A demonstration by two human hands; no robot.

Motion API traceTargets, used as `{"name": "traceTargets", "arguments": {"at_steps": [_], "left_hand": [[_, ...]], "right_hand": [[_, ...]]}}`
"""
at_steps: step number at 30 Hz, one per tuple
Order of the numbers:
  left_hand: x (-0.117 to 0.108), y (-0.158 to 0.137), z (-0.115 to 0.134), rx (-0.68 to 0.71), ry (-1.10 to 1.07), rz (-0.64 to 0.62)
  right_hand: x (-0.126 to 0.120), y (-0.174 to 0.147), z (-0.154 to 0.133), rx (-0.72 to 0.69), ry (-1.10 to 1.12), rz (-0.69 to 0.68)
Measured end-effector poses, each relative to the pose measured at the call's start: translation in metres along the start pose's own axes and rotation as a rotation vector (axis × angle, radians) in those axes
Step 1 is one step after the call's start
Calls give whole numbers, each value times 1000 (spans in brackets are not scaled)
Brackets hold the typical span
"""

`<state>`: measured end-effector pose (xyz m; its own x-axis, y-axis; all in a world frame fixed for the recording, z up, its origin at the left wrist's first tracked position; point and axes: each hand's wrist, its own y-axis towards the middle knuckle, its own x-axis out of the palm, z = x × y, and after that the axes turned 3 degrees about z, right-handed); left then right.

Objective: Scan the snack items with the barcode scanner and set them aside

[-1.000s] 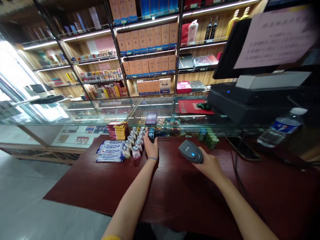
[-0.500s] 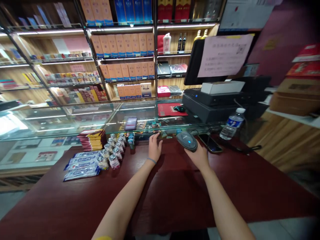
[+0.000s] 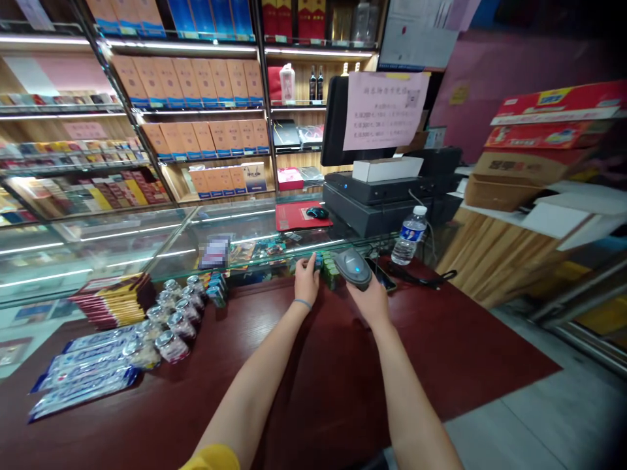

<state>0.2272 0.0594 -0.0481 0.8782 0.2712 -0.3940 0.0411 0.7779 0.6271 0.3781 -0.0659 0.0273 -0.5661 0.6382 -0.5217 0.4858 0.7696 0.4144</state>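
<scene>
Grey scanner (image 3: 353, 266) wrapped in my right fingers (image 3: 357, 296), right of frame centre, I have my left fingers (image 3: 312, 265) beside green packs (image 3: 330, 273), whether pinching anything I cannot tell.

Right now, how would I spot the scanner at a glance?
Find the dark red table, then its far edge, toward the monitor. There, the right grip holds the scanner. Unlike the flat phone nearby, it is rounded and shows a lit blue dot.

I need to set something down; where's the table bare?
The table is bare between the jars and left forearm, and right of the right forearm, below the cable. Crowded: far edge near the scanner; around the sachets.
</scene>
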Motion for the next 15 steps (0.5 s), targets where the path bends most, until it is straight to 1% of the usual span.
{"name": "traceTargets", "arguments": {"at_steps": [4,9,12,14,15], "left_hand": [[1,-1,-4,33,46,5],[-6,-2,3,48,45,42],[-12,-3,9,25,3,26],[-18,-5,11,-20,-38,21],[-22,-7,12,-54,-65,38]], "right_hand": [[-1,1,0,-6,-8,-9],[1,1,2,-17,-2,-11],[2,-1,1,-49,-31,-24],[1,-3,-1,-75,-72,-39],[0,-4,-2,-89,-90,-44]]}}
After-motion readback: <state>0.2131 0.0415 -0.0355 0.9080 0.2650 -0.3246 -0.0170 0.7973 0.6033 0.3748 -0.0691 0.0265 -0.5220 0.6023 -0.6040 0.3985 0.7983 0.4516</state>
